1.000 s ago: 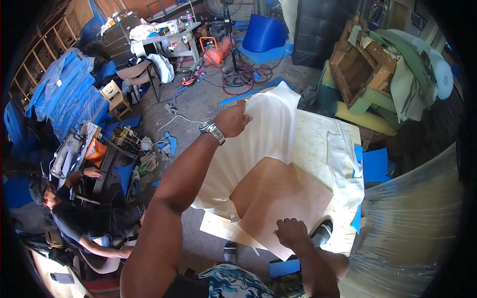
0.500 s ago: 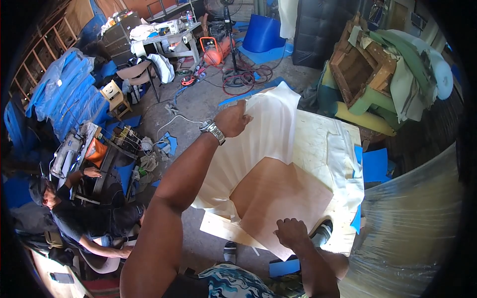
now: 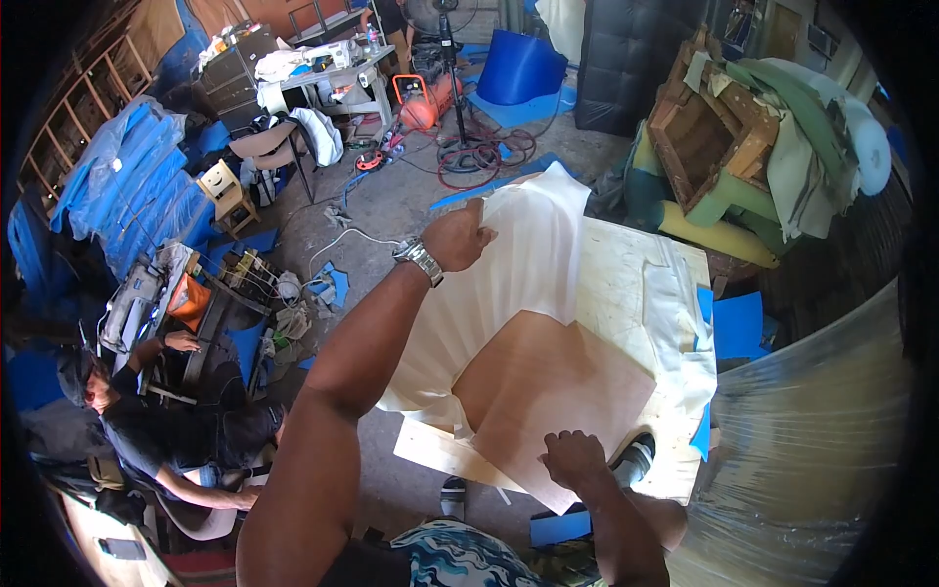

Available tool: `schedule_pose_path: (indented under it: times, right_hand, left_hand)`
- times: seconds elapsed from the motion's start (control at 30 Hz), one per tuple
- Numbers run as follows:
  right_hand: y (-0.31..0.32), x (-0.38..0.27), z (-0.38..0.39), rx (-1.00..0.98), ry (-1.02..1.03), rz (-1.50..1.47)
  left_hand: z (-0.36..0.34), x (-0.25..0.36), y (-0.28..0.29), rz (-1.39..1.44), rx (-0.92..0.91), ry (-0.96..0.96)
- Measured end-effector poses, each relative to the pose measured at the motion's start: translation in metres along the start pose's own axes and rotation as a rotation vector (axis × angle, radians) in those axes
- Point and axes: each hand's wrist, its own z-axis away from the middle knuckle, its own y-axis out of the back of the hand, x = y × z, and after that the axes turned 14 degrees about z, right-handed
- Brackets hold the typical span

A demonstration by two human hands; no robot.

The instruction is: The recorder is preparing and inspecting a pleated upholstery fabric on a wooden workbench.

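Note:
My left hand (image 3: 456, 239), with a metal watch on its wrist, grips the left edge of a sheet of white fabric (image 3: 533, 249). The fabric is pulled into folds and runs down to the left side of a reddish-brown board (image 3: 567, 382). My right hand (image 3: 574, 460) is closed in a fist over the near part of that board. What its fingers hold, if anything, is hidden. Beneath lies a pale plywood panel (image 3: 616, 264), with crumpled white cloth (image 3: 693, 377) along its right side. My foot (image 3: 636, 458) rests by the panel's near right corner.
At the left a person (image 3: 176, 430) sits by a sewing machine (image 3: 137, 303). Another stands at the back (image 3: 396, 34), near an orange compressor (image 3: 421, 103) and coiled hoses (image 3: 489, 157). Wooden frames with green foam (image 3: 724, 147) are piled right. Clear plastic sheeting (image 3: 802, 450) hangs nearby.
A standing person has come into view at the back, behind the compressor. My hands, the fabric and the board look unchanged.

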Motion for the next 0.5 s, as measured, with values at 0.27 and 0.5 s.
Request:
schedule_pose_path:
  times: [0.27, 0.5]
  right_hand:
    - [-0.004, 0.001, -0.001, 0.02, -0.009, -0.006]
    - [0.006, 0.001, 0.001, -0.065, -0.014, 0.007]
  left_hand:
    - [-0.002, -0.015, -0.008, -0.028, 0.041, -0.044]
    - [-0.002, -0.01, -0.004, -0.024, 0.016, -0.01]
